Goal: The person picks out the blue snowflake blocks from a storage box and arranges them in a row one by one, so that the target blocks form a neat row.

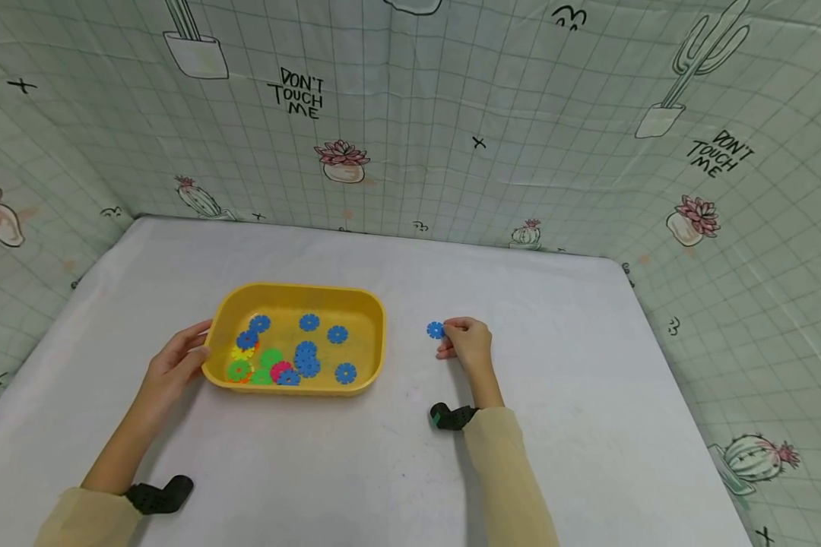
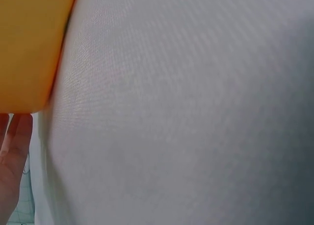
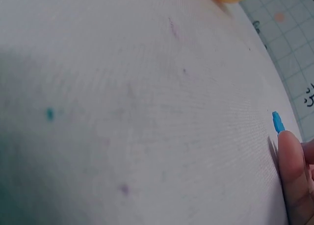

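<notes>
Disc (image 1: 434,330), head view: blue, notched, pinched by the right hand (image 1: 470,346).
Tray (image 1: 367,334), head view: yellow, between the hands, holding coloured discs (image 1: 307,359); left hand (image 1: 172,363) rests with fingers extended against its nearest end.
Tray, left wrist view: meets the left fingertips (image 2: 23,123).
Disc, right wrist view: edge-on, projecting beyond the right thumb (image 3: 293,166).

- Table (image 1: 588,365): one, white, fine-textured top.
- Tray (image 1: 335,304): one, yellow, rounded corners, upright, left of centre.
- Specks (image 3: 125,189): several, small, teal and purple.
</notes>
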### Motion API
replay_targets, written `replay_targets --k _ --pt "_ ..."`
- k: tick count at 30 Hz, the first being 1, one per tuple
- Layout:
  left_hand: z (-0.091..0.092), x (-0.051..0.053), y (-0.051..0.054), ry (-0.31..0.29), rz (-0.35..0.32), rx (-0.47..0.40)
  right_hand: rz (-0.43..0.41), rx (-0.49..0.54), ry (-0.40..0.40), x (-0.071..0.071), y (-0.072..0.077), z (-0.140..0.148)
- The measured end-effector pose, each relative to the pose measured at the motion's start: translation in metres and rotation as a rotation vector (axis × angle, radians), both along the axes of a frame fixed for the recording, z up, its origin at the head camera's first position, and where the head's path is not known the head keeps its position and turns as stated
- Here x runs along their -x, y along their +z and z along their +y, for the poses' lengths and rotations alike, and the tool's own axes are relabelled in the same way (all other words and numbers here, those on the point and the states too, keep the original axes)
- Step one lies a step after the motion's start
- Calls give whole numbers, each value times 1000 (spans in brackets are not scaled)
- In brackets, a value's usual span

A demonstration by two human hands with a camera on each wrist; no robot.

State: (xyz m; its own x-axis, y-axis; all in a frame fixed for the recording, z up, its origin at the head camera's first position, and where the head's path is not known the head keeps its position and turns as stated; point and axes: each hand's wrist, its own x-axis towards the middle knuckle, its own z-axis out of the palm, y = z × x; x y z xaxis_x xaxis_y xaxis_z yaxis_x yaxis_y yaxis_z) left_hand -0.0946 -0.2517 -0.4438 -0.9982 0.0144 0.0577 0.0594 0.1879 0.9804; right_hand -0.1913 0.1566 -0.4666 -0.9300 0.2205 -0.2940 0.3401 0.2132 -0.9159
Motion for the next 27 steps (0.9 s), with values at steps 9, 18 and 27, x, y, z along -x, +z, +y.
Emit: replay_targets --k 9,18,27 --pt "0 0 -2 6 -7 -7 11 56 -15 -2 -2 1" --pt "0 1 -3 15 -25 -28 55 211 -12 -15 0 1" --pt "0 1 -3 27 -37 -50 177 366 35 -35 24 -14"
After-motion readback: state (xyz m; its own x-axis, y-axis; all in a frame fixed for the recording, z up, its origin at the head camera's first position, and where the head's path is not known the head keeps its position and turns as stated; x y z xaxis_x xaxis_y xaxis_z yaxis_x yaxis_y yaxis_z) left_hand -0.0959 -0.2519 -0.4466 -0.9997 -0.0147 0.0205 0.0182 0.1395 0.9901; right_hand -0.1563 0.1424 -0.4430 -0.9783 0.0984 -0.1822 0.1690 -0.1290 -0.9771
